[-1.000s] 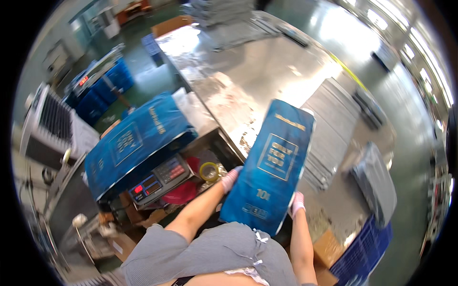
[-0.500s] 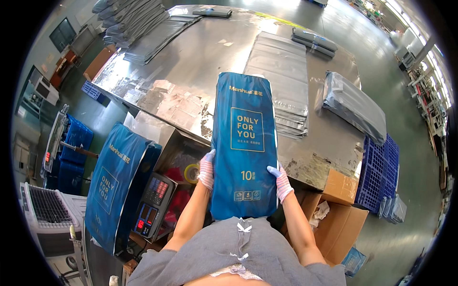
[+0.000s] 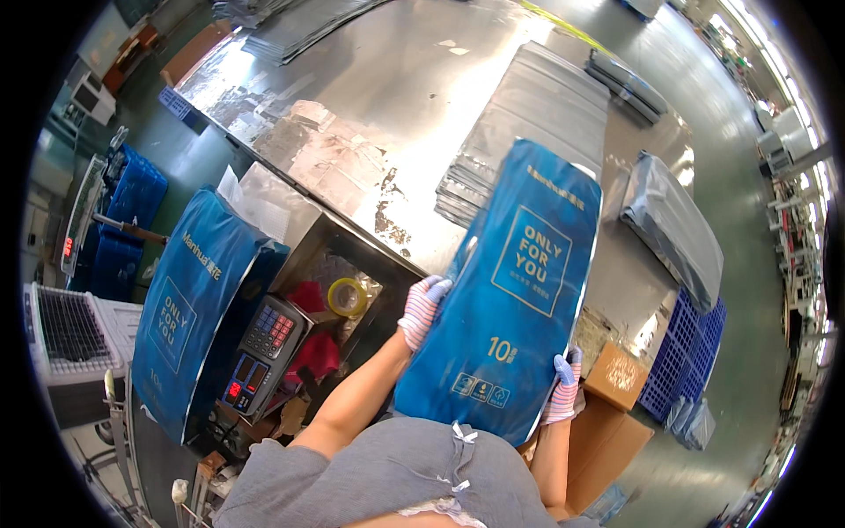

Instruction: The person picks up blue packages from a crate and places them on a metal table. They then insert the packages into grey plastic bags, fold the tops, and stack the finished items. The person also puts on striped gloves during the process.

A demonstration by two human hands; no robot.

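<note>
I hold a tall blue plastic-wrapped package [image 3: 519, 290] between my two hands, in front of my body and over the near edge of the metal table. It leans with its top to the right and its printed face up. My left hand [image 3: 422, 310], in a striped glove with bluish fingertips, grips its left side. On the lower right edge is my right hand [image 3: 563, 389], gloved alike, with its fingers bent against the wrap. A second blue package [image 3: 180, 317] stands at the left, beside a digital scale display [image 3: 260, 354].
Flat grey plastic bags [image 3: 537, 114] lie stacked on the metal table [image 3: 352, 79]. A filled grey bag [image 3: 673, 229] rests at its right edge. Yellow tape [image 3: 348, 297] lies in an open compartment below. A cardboard box [image 3: 607, 449] and blue plastic crate [image 3: 682, 352] stand right.
The held package has moved right and tipped from upright to leaning right, both hands still on it. The whole view has shifted, with the table turned in it.
</note>
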